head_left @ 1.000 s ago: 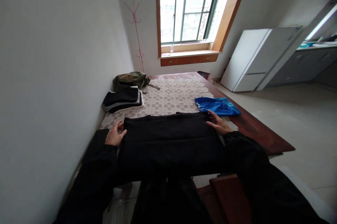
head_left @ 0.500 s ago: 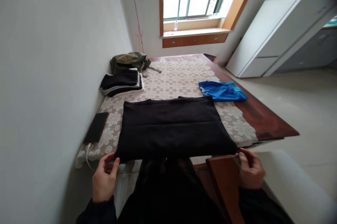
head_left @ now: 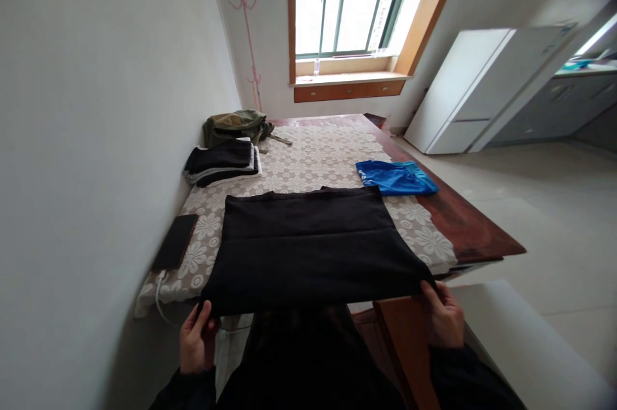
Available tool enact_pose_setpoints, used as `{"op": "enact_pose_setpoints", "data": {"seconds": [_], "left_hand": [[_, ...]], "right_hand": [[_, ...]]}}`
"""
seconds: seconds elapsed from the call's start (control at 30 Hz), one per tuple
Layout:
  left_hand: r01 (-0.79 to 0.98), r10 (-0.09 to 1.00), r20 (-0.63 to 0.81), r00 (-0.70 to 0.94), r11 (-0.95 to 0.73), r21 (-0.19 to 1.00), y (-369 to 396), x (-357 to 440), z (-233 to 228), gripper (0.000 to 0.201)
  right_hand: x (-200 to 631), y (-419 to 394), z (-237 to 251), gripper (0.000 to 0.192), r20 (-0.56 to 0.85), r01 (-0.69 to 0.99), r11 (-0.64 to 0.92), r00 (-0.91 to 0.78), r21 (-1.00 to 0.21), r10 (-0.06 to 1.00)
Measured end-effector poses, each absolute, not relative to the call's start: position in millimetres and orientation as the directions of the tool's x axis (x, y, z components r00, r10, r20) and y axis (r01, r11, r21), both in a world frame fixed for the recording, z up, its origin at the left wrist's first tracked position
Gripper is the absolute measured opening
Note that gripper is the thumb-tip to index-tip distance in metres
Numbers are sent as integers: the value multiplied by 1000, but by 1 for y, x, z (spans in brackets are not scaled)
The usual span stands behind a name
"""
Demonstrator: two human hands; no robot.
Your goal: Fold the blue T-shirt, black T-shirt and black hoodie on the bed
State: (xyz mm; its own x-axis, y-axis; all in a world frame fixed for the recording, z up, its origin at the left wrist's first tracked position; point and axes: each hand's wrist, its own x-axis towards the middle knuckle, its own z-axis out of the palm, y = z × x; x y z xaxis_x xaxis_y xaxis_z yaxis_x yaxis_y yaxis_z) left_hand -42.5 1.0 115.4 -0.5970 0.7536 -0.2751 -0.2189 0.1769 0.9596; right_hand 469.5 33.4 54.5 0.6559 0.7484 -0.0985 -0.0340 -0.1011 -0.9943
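A black garment [head_left: 303, 249] lies spread in a wide, flat shape over the near part of the table, a crease running across its middle. Its near edge hangs past the table edge, toward my lap. My left hand [head_left: 196, 339] pinches the near left corner between thumb and fingers. At the near right corner, my right hand [head_left: 444, 317] grips the cloth the same way. Between the two hands the near edge is stretched fairly straight. Whether the garment is a shirt or something else, I cannot tell.
A patterned lace cloth covers most of the table [head_left: 482, 230]. Folded blue clothing [head_left: 398, 177] lies at the right. Along the left wall are a stack of folded clothes [head_left: 224, 160], a green bag [head_left: 236, 127] and a plugged-in dark tablet [head_left: 176, 243]. A wooden chair [head_left: 400, 333] stands near my right.
The near corners of the black garment are now pinched more firmly, with its near edge drawn slightly toward me. My right hand has shifted left in view; the camera has tilted up a little.
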Motion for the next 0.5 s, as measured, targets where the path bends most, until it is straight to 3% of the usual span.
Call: {"op": "enact_pose_setpoints", "data": {"seconds": [0.1,0.23,0.3,0.37,0.5], "left_hand": [[-419,807,-300,-508,73,905,6,-7,104,51],[-564,900,-385,-204,213,798,14,41,82,63],[-488,896,-422,-134,311,816,16,55,73,67],[-335,898,-407,-167,336,880,18,64,69,68],[-50,928,-234,-290,230,972,20,80,75,53]], "right_hand": [[434,41,56,38,-20,-114,101,751,-988,660],[363,40,53,28,19,-210,182,602,-961,798],[326,34,51,28,-127,-404,107,511,-909,850],[294,25,51,28,-250,-544,-13,365,-839,897],[250,16,56,35,-350,-566,-168,230,-807,908]]}}
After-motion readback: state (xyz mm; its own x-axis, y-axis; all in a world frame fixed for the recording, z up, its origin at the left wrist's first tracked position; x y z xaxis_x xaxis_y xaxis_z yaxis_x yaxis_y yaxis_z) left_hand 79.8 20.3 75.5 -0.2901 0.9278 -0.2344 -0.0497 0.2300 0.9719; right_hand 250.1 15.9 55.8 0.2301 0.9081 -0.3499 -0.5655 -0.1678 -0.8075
